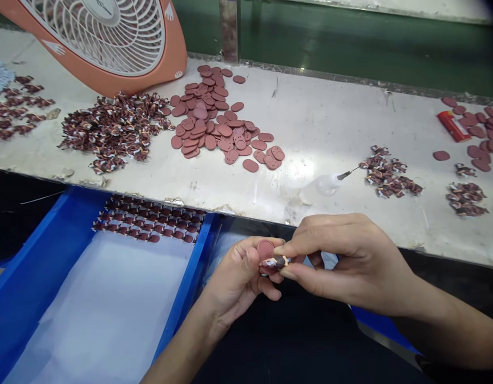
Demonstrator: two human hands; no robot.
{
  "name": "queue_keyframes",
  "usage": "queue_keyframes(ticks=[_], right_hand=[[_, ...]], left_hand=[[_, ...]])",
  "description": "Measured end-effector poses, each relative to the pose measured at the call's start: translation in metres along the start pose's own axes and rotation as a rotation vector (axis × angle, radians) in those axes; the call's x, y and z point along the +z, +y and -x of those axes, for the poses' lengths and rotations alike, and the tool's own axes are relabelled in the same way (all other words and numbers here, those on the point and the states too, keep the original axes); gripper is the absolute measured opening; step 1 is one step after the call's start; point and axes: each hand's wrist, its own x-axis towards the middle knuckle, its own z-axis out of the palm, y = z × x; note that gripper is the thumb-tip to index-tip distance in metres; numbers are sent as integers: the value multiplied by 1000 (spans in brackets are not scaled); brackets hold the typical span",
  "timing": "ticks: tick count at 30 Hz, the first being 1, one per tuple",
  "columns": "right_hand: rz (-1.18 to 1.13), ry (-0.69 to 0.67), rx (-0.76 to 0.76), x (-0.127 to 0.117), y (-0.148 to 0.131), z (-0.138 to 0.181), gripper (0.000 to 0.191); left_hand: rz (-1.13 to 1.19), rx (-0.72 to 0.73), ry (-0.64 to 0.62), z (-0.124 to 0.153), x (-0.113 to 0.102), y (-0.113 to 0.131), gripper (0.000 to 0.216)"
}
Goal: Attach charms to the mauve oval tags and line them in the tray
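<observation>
My left hand (240, 274) pinches a reddish-brown oval base (265, 248) between thumb and fingers, in front of the bench edge. Against that base lies a small painted figurine (276, 262), dark brown with white and tan parts. The thumb and forefinger of my right hand (338, 256) are closed on the figurine's right end. Whether the two parts are joined I cannot tell. On the bench beyond my hands lies a white glue bottle (320, 188) with a thin needle tip, pointing right toward a small pile of figurines (386, 173).
Loose oval bases (214, 117) spread over the bench (310, 117), beside a big figurine heap (114, 125) and an orange fan (166, 53). A red box (453, 126) lies among bases at right. Below, a blue tray (34, 261) holds rows of figurines on bases (150, 218) over white sheets.
</observation>
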Motion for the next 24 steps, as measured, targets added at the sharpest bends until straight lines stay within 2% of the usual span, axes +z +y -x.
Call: queue_keyframes(ticks=[4, 6, 10, 12, 15, 19, 22, 24], right_hand=[[22, 23, -45, -2, -1, -3, 14], [98, 80, -92, 0, 0, -3, 16], [445, 223, -258, 12, 8, 1, 18], [591, 258, -378, 20, 16, 3, 22], [664, 267, -491, 33, 28, 2, 26], [684, 273, -495, 48, 38, -8, 24], [690, 242, -500, 54, 33, -11, 25], [676, 192, -542, 52, 24, -10, 23]], left_hand=[[-57, -31, -22, -1, -1, 5, 68], [-88, -5, 36, -1, -1, 6, 75], [-172, 322, 384, 4, 6, 6, 46], [-252, 435, 478, 7, 10, 4, 38], [-356, 482, 538, 8, 12, 3, 30], [-393, 487, 641, 7, 11, 6, 23], [-332, 482, 693, 7, 6, 12, 25], [-344, 503, 789, 12, -7, 18, 29]])
